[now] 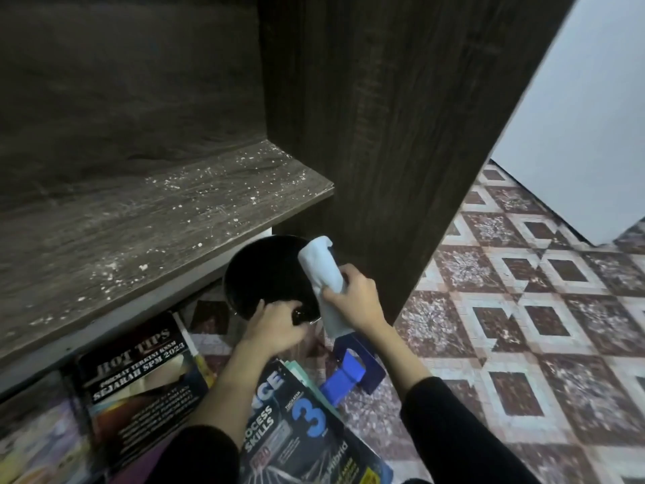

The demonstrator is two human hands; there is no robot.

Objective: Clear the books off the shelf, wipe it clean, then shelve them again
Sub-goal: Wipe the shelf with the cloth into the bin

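The dark wooden shelf board (150, 218) holds no books and is speckled with white dust and crumbs. Below it, on the floor, lie a dark book with yellow and white lettering (139, 379) and a blue science workbook with a big "3" (300, 431). My right hand (356, 302) grips a rolled white cloth (323, 270) over a black round bowl (265, 274). My left hand (275, 323) holds the bowl's near rim, fingers curled over its edge.
A blue metal bookend (352, 372) lies on the floor between my arms. The cabinet's dark side panel (401, 134) rises on the right of the shelf. Patterned maroon and white floor tiles (523, 309) spread to the right, up to a pale wall (576, 117).
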